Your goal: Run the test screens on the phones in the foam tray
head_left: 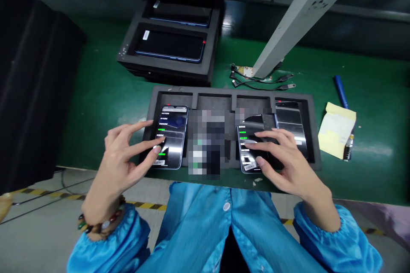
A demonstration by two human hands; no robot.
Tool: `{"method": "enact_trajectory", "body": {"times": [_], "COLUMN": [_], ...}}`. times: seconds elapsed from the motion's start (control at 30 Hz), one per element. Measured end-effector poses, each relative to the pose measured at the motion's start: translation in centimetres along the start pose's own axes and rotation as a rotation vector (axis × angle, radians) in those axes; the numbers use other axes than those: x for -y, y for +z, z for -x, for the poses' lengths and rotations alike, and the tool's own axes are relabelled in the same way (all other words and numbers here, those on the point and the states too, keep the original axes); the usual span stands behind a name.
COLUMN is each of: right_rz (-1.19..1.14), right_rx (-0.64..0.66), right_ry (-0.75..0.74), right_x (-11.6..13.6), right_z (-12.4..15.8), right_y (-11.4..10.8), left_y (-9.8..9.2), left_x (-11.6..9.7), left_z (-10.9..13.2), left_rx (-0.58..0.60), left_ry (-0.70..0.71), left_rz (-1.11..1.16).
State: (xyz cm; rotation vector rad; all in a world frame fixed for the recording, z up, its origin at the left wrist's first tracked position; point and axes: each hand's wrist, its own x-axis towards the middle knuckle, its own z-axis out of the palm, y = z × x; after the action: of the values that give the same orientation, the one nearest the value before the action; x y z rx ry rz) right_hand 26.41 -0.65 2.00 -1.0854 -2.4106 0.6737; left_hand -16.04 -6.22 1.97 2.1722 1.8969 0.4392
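A black foam tray (179,90) with several compartments lies along the table's near edge. My left hand (123,158) is open, its fingertips over a lit smartphone (174,136) in the leftmost compartment. Another lit smartphone (241,153) lies right of the middle, with my right hand (286,160) open over its screen, fingers spread. Both screens list lines of text, some green. A dark-screened smartphone (290,117) sits in the rightmost compartment, partly behind my right hand. The second compartment is blurred out by blocks, so its contents cannot be made out.
Behind the tray stands a stack of black foam trays (128,47) holding dark smartphones (169,45). Short black cables (259,81) lie by a grey post (288,21). Yellow sticky notes (336,130), a blue pen (340,89) and a small bottle (348,147) are at right.
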Motion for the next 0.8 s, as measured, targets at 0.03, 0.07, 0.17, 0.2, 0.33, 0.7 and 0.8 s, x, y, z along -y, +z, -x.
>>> {"method": "enact_trajectory", "body": {"times": [0.03,0.07,0.17,0.2,0.33,0.7,0.8], "right_rz": [-0.007,-0.020,-0.061,-0.072,-0.127,-0.136,-0.163], "right_rx": [0.001,0.010,0.084,0.113,0.196,0.158,0.173], "right_ry": [-0.005,-0.012,-0.028,-0.030,-0.096,-0.091,-0.113], "right_x": [0.6,1.2,3.0,3.5,4.6,4.3,4.3], "right_z": [-0.6,-1.3,-3.2,-3.6,-3.9,-4.0,-4.0], "right_y": [0.4,1.0,2.6,3.0,3.7,3.9,3.9], "left_y": [0.0,0.0,-0.2,-0.3,-0.4,0.4,0.2], "left_x": [0.0,-0.1,-0.2,-0.2,-0.1,1.4,1.3], "left_z": [0.0,0.1,0.2,0.3,0.4,1.0,1.3], "left_rx": [0.001,-0.003,-0.004,-0.001,-0.022,-0.053,-0.024], "left_ry": [0.017,0.035,0.079,0.090,0.073,0.142,0.154], "left_rz": [0.023,0.049,0.113,0.125,0.131,0.125,0.143]}}
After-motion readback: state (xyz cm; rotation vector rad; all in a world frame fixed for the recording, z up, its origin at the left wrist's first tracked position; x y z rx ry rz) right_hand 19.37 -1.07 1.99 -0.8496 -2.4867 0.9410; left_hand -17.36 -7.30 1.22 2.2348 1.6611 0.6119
